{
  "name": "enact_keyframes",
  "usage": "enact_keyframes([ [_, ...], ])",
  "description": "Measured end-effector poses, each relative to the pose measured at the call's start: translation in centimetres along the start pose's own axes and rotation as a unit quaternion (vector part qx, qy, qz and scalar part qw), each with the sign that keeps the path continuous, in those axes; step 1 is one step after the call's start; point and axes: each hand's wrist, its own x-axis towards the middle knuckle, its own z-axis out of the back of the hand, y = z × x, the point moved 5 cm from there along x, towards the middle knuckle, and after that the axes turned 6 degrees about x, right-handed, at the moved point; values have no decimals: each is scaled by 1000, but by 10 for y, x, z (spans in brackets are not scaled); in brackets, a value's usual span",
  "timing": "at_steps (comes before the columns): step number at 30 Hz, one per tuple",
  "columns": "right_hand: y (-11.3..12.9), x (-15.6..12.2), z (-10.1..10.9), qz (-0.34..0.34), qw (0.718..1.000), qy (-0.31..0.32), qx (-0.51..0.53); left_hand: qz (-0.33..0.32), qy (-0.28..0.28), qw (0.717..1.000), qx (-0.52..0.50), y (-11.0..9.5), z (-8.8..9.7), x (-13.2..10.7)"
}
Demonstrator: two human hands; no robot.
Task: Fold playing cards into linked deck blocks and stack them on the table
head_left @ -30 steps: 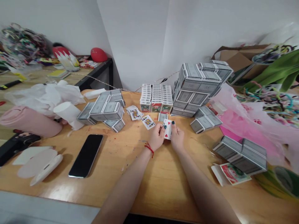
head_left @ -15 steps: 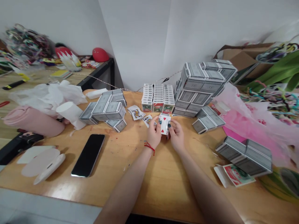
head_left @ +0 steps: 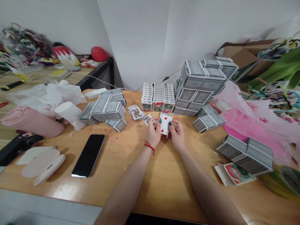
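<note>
Both hands meet over the middle of the wooden table (head_left: pixel 164 181), holding a small stack of playing cards (head_left: pixel 165 123) between them, a two of hearts facing up. My left hand (head_left: pixel 153 132), with a red string on its wrist, grips the stack's left side. My right hand (head_left: pixel 177 134) pinches the right side. Loose face cards (head_left: pixel 136 112) lie just beyond my left hand. Three rows of boxed decks (head_left: pixel 157 97) stand right behind the cards.
Grey card cartons are piled at the back right (head_left: pixel 202 84), centre left (head_left: pixel 106 109) and front right (head_left: pixel 247 154). A black phone (head_left: pixel 88 155), white paper and a pink roll (head_left: pixel 28 120) lie left. A pink plastic bag (head_left: pixel 248 123) and opened deck box (head_left: pixel 235 174) are right.
Both hands with the cards moved slightly away from me towards the boxed decks, and the stack turned more upright in the grip.
</note>
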Motion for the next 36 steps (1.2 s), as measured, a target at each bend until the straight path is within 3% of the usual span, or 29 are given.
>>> enact_keyframes([
  [36, -3, -2, -5, -15, 999, 27, 19, -9, -29, 1000, 3, 1, 3, 1],
])
